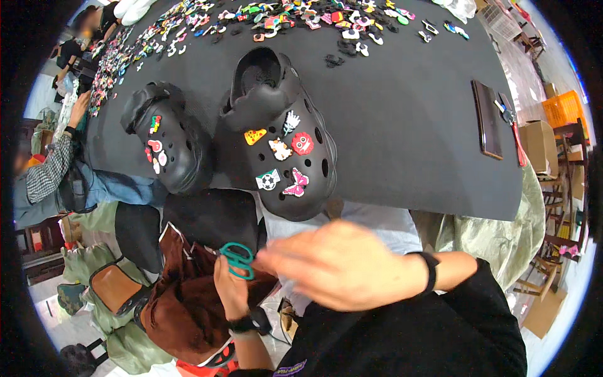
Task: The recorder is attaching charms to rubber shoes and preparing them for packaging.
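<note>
Below the table's front edge, my left hand [230, 286] is closed on a small pair of scissors [237, 260] with teal loop handles; the blades are hard to make out. Beside them, my right hand [342, 267] reaches across from the right, its fingertips close to the handles and smeared by motion, so contact is unclear. Just beyond stands a large black clog [276, 113], toe toward me, with pizza, cat, red monster, ball and pink butterfly charms in its holes. To its left is a smaller black clog [173, 138] with several charms.
Loose colourful charms [276, 22] cover the far side of the black table [402, 125]. A dark phone [487, 119] and red-handled scissors [520, 144] lie at the right edge. Another person's arm [59, 157] rests at the left. Brown cloth [188, 308] hangs below.
</note>
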Motion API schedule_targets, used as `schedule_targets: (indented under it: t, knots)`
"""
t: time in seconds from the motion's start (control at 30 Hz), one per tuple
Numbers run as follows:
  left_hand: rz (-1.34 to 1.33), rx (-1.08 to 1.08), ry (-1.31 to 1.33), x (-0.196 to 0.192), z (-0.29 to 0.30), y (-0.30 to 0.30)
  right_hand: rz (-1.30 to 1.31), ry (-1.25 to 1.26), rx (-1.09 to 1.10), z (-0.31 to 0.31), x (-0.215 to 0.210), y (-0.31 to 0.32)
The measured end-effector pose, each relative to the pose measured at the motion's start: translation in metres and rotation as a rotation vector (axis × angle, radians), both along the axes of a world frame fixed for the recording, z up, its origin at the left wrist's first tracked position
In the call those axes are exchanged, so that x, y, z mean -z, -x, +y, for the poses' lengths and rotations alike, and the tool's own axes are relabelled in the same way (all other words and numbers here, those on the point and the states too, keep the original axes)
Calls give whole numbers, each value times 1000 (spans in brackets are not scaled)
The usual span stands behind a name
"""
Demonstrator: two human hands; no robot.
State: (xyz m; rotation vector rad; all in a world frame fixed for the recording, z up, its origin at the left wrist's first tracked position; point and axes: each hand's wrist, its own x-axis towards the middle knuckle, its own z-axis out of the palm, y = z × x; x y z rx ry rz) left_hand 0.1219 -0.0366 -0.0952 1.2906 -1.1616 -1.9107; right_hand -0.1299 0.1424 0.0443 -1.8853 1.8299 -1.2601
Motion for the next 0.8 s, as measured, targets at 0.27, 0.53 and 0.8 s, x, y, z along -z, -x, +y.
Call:
schedule_targets:
  t: [0.27,0.53,0.8]
  knots:
    - [-166,-219,-293,179,-111,-110,247,-7,154,-19,3,81]
    - [-654,-398,-113,212,-95,-110,394,57,123,-23,9,81]
    - [-432,-161,454,85,-46,-3,447,127,155,-15,17,82]
